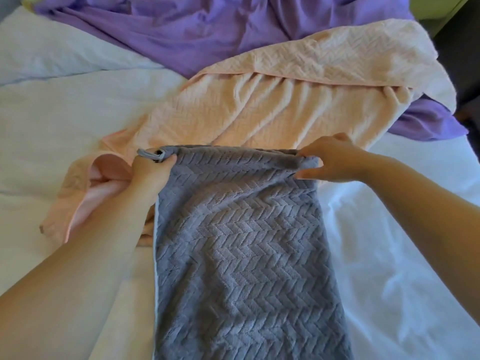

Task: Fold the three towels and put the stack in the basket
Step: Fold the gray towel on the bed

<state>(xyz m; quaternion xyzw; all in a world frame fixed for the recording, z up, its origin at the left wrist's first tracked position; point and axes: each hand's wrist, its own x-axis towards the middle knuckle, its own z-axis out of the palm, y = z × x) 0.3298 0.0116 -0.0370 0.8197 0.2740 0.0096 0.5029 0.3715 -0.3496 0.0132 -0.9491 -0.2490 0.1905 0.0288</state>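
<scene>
A grey towel (pixel 241 250) with a zigzag weave hangs lengthwise from its top edge, running down toward the bottom of the view. My left hand (pixel 152 175) is shut on its top left corner, beside a small grey hanging loop. At the top right corner my right hand (pixel 335 159) pinches the same edge. Behind it a pink towel (pixel 259 107) lies crumpled and spread across the bed. A purple towel (pixel 197 29) lies bunched at the far side, with one end showing at the right. No basket is in view.
Everything lies on a bed with a white sheet (pixel 52 113). A white pillow (pixel 39 53) sits at the far left. A dark gap past the bed's right edge (pixel 459 61) shows at the upper right.
</scene>
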